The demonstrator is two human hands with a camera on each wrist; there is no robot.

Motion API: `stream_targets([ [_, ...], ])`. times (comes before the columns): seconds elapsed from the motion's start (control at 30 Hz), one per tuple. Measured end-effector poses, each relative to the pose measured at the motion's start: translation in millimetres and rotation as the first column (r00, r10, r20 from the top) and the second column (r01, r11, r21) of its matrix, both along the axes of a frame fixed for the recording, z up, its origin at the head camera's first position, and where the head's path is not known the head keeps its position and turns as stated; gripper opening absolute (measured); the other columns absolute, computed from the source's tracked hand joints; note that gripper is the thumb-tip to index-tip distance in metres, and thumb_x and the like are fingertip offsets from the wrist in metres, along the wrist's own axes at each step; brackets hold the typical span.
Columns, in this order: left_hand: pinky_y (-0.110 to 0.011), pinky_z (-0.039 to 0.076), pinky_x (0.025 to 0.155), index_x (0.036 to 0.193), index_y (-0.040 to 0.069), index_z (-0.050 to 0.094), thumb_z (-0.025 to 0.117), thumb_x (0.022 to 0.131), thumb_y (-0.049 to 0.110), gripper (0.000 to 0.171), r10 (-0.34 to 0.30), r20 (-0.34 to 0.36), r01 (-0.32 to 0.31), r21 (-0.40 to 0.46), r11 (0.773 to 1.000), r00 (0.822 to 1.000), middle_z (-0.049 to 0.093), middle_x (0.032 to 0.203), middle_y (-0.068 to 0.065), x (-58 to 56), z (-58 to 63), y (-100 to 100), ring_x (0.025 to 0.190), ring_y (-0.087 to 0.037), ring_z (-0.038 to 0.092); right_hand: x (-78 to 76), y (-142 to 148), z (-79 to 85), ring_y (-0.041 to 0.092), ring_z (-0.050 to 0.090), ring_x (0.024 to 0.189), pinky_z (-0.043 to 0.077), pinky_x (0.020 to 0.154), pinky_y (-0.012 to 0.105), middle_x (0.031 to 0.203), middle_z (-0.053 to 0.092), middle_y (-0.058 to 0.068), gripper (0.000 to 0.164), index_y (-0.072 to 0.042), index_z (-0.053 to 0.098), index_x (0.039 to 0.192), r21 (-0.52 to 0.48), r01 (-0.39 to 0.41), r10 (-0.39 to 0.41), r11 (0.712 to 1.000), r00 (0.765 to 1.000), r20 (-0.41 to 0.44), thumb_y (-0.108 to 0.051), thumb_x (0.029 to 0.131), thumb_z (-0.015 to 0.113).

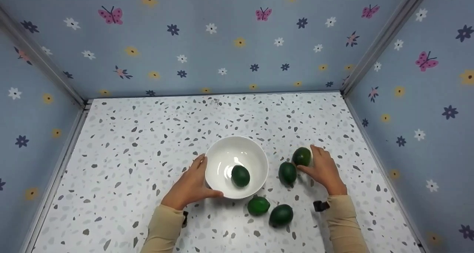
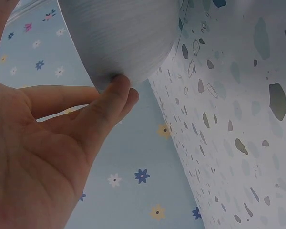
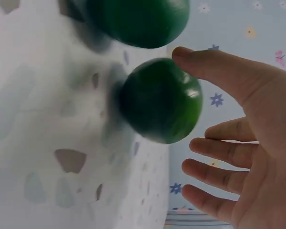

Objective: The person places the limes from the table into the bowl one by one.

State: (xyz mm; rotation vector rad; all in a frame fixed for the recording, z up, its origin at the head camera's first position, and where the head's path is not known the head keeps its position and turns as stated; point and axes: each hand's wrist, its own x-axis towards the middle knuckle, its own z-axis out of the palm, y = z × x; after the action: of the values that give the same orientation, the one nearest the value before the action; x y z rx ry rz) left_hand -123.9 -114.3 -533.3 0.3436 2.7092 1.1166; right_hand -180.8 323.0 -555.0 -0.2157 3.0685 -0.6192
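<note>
My left hand holds a white bowl by its left side, thumb along the near edge. In the left wrist view its fingertips press the bowl's outer wall. One dark green lime lies inside the bowl. Over to the right, my right hand is spread around another lime, thumb on the near side and fingers beyond it. The right wrist view has the thumb tip right at this lime, with the other fingers extended and apart from it.
A lime sits close beside the one at my right hand. Nearer to me are a brighter green lime and a dark one. Flower-patterned blue walls enclose the speckled white table at the back and sides.
</note>
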Motion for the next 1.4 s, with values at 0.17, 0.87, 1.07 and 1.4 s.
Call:
stream_targets([
  [0.17, -0.058, 0.033, 0.11, 0.16, 0.012, 0.023, 0.097, 0.055, 0.047, 0.133, -0.004, -0.006, 0.004, 0.012, 1.0, 1.0, 0.019, 0.162, -0.019, 0.6, 0.3, -1.1, 0.14, -0.045, 0.034, -2.3, 4.7, -12.5, 0.05, 0.042, 0.128, 0.038, 0.104, 0.063, 0.141, 0.045, 0.033, 0.093, 0.01, 0.037, 0.147, -0.043, 0.01, -0.008, 0.999, 0.999, 0.04, -0.04, 0.083, 0.081],
  [0.87, -0.056, 0.031, 0.112, 0.159, 0.006, 0.022, 0.096, 0.057, 0.048, 0.133, -0.015, -0.007, 0.015, 0.004, 1.0, 1.0, 0.018, 0.162, -0.021, 0.5, -0.1, -0.7, 0.141, -0.044, 0.031, -1.4, -4.3, 4.3, 0.046, 0.046, 0.126, 0.041, 0.103, 0.06, 0.138, 0.05, 0.029, 0.088, 0.007, 0.044, 0.144, -0.108, 0.031, -0.034, 0.994, 0.999, -0.02, -0.04, 0.081, 0.083],
  [1.07, -0.055, 0.032, 0.113, 0.159, 0.005, 0.022, 0.095, 0.057, 0.05, 0.134, -0.006, 0.001, 0.006, -0.007, 1.0, 1.0, 0.019, 0.162, -0.021, 0.6, 0.2, 0.0, 0.141, -0.043, 0.032, 3.0, -25.8, 20.0, 0.043, 0.047, 0.126, 0.041, 0.104, 0.058, 0.138, 0.051, 0.026, 0.087, 0.005, 0.046, 0.144, -0.119, -0.038, 0.028, 0.992, 0.996, -0.083, -0.04, 0.08, 0.085],
  [1.4, -0.056, 0.033, 0.111, 0.16, 0.007, 0.021, 0.095, 0.055, 0.053, 0.136, -0.003, 0.002, 0.003, -0.002, 1.0, 1.0, 0.019, 0.162, -0.021, 0.9, 0.1, -0.4, 0.141, -0.045, 0.032, 8.3, -71.1, 33.4, 0.037, 0.054, 0.117, 0.047, 0.098, 0.054, 0.129, 0.059, 0.019, 0.087, 0.001, 0.054, 0.139, -0.107, -0.245, 0.209, 0.963, 0.94, -0.271, -0.039, 0.071, 0.091],
])
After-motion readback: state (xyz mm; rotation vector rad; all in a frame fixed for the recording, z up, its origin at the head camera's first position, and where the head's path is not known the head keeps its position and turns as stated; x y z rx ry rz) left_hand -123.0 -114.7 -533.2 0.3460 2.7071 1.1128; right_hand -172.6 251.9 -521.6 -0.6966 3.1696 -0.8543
